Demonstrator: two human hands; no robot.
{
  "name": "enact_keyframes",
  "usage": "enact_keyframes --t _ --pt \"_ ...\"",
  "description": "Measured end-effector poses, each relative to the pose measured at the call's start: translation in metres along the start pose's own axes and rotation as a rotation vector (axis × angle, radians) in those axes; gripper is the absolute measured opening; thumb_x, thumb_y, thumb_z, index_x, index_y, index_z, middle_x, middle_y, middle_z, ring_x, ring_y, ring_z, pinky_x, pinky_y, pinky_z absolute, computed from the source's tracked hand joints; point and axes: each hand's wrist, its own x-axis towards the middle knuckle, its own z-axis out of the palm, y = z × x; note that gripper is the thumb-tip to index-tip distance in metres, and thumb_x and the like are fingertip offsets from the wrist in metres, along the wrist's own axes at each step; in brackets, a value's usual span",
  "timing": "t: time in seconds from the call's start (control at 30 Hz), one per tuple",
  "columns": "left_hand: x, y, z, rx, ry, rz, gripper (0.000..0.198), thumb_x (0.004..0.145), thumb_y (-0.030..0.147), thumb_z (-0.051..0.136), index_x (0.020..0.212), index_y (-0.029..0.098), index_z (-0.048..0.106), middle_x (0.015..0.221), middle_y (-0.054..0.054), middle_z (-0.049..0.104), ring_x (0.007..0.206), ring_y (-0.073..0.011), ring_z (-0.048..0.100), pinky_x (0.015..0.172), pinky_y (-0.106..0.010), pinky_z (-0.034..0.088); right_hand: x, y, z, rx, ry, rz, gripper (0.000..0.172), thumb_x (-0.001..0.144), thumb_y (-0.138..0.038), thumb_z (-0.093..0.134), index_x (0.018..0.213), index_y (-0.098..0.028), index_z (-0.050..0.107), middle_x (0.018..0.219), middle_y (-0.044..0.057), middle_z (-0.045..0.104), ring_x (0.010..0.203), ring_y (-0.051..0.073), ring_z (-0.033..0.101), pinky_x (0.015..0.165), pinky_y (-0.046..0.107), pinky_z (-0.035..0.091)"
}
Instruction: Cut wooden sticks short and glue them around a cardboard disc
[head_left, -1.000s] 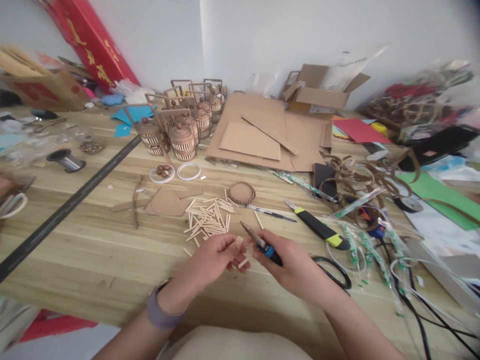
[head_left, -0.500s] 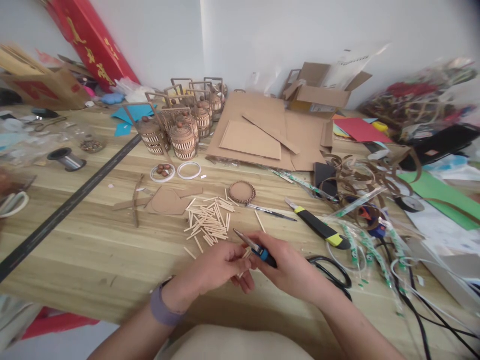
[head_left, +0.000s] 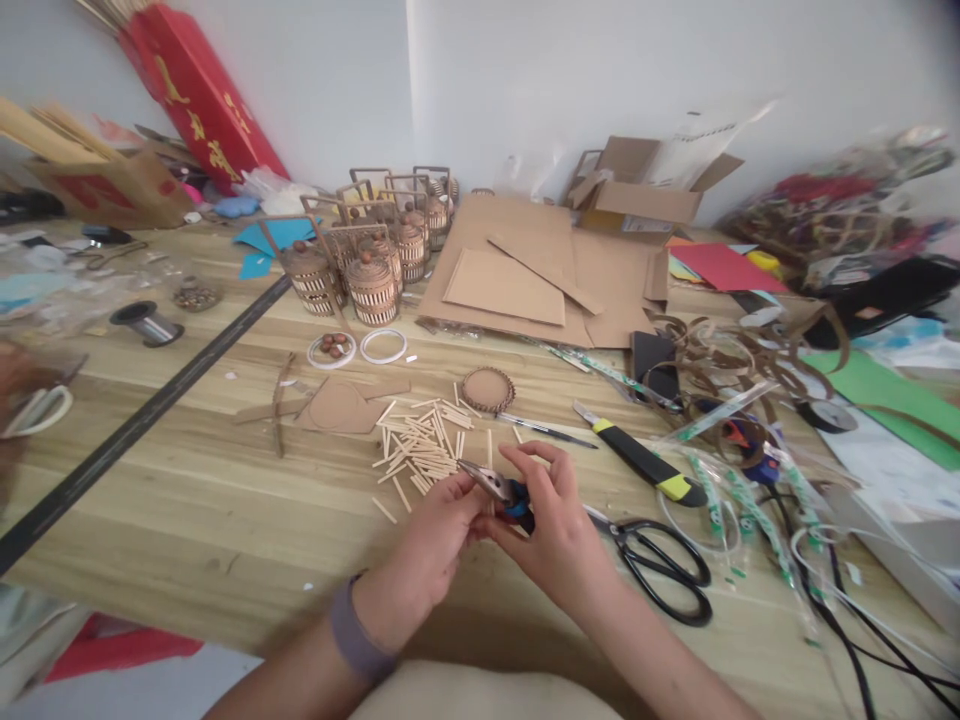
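Note:
My right hand [head_left: 551,525] is closed around small pliers with blue grips [head_left: 501,488]; their metal jaws point up and to the left. My left hand [head_left: 439,530] sits right beside it, fingers pinched against the pliers' jaws, holding a short wooden stick that is mostly hidden. A thin stick stands up between the two hands. Just beyond my hands lies a loose pile of short wooden sticks [head_left: 418,445] on the wooden table [head_left: 187,500]. A small round woven cardboard disc [head_left: 487,390] lies behind the pile.
Black scissors [head_left: 660,565] lie right of my hands, a yellow-black utility knife [head_left: 637,458] beyond them. Several small wooden lantern-like baskets [head_left: 360,270] stand at the back, beside flat cardboard sheets [head_left: 525,280]. Cables and plastic strips clutter the right. A black rail [head_left: 142,425] crosses the left.
Both hands have moved slightly away from me and closer together. The black scissors, earlier half hidden by my right hand, now show fully.

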Motion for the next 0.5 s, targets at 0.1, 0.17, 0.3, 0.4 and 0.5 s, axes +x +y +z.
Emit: enact_keyframes --t 0.1,0.17,0.3,0.4,0.5 --pt "-0.002 -0.003 0.001 0.019 0.010 0.017 0.025 0.070 0.038 0.072 0.070 0.017 0.059 0.074 -0.003 0.066 0.071 -0.0160 0.060 0.067 -0.026 0.043 -0.001 0.002 0.004 -0.012 0.011 -0.029 0.056 0.079 -0.019 0.065 0.131 -0.023 0.043 0.123 0.015 0.045 0.111 0.031 0.059 0.088 0.047 0.056" --pt "-0.003 -0.004 0.000 0.034 0.007 0.046 0.028 0.071 0.042 0.072 0.071 0.016 0.060 0.075 -0.003 0.067 0.074 -0.0174 0.062 0.068 -0.027 0.044 -0.002 0.003 0.004 -0.002 0.002 -0.017 0.057 0.079 -0.021 0.066 0.131 -0.024 0.042 0.122 0.015 0.046 0.112 0.031 0.059 0.088 0.046 0.055" --pt "-0.005 -0.005 -0.005 0.047 -0.026 0.061 0.035 0.068 0.048 0.074 0.077 0.016 0.062 0.073 -0.003 0.067 0.072 -0.0181 0.063 0.071 -0.030 0.047 -0.005 0.003 -0.005 0.102 -0.069 0.105 0.053 0.076 -0.031 0.072 0.123 -0.023 0.048 0.120 0.013 0.048 0.113 0.029 0.057 0.090 0.044 0.053" --pt "-0.006 -0.004 -0.010 0.101 -0.040 0.048 0.044 0.068 0.054 0.073 0.083 0.015 0.064 0.072 -0.003 0.067 0.071 -0.0177 0.063 0.075 -0.032 0.048 -0.008 0.003 -0.019 0.229 -0.196 0.276 0.030 0.077 -0.035 0.067 0.102 -0.021 0.058 0.106 0.008 0.055 0.097 0.025 0.060 0.084 0.040 0.052" --pt "-0.008 -0.005 -0.014 0.156 -0.026 0.038 0.047 0.068 0.058 0.072 0.084 0.015 0.063 0.069 -0.002 0.067 0.074 -0.0189 0.065 0.077 -0.033 0.048 -0.013 0.006 -0.034 0.521 -0.420 0.590 0.023 0.079 -0.042 0.063 0.087 -0.020 0.059 0.076 0.001 0.056 0.071 0.018 0.057 0.069 0.033 0.050"
